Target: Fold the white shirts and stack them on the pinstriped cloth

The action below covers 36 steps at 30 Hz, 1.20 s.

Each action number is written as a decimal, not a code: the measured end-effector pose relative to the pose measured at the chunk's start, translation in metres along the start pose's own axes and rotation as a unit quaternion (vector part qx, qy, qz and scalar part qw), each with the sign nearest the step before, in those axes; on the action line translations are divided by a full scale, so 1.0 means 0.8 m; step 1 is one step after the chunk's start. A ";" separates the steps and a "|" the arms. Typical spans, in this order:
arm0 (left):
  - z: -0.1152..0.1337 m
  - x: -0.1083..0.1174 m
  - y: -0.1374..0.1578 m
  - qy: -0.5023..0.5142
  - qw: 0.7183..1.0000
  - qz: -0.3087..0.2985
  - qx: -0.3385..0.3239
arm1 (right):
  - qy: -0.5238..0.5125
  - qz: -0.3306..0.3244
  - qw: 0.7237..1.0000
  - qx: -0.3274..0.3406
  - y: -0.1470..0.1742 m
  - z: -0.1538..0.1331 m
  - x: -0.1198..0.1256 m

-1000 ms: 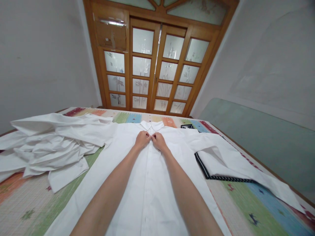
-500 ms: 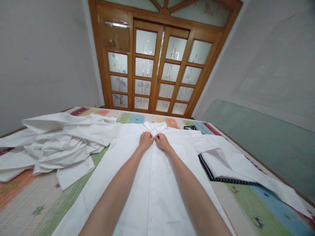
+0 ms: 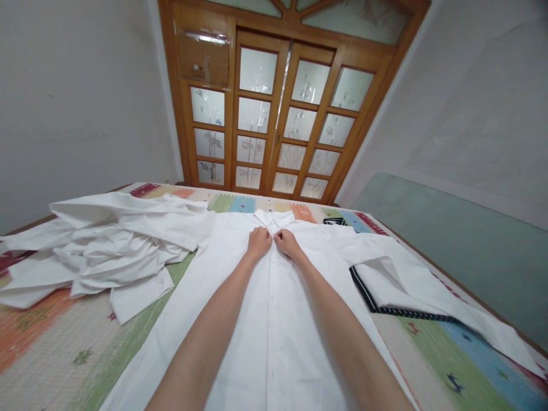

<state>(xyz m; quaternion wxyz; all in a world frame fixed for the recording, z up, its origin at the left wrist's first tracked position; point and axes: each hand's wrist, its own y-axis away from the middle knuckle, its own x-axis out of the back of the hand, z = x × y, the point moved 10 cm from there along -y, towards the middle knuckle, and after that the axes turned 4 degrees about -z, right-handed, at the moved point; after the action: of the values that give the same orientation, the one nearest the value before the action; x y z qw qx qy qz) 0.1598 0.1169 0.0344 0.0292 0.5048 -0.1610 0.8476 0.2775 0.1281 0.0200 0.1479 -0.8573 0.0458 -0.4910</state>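
Note:
A white button-up shirt (image 3: 246,319) lies face up, its collar (image 3: 274,218) at the far end and its front edges meeting down the middle. Just below the collar, my left hand (image 3: 260,241) is closed with its fingertips on the left side of the button strip. My right hand (image 3: 286,242) is closed too, pinching at the strip's other side, a narrow gap from the left. Both pinch the shirt front; any button between the fingertips is too small to see. The right sleeve (image 3: 411,279) stretches out to the right.
Crumpled white garments (image 3: 120,245) are heaped at the left. A black-edged white cloth (image 3: 363,288) lies partly under the right sleeve. A patterned multicoloured bedspread (image 3: 55,348) is underneath. A pale green headboard-like panel (image 3: 428,217) stands right; wooden glass doors (image 3: 274,137) are beyond.
The view has shifted slightly, so everything sits a little further right. My hands stay below the collar, with their fingertips slightly further apart.

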 end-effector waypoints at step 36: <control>0.027 0.000 0.019 -0.069 0.996 -0.016 -0.061 | 0.141 -0.107 0.978 0.113 0.018 -0.027 -0.023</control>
<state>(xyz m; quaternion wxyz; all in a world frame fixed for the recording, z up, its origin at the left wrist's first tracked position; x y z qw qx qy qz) 0.1750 0.0963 0.0404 0.0622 0.5614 -0.2064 0.7990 0.2508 0.1143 0.0107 0.1824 -0.7570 -0.0820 -0.6221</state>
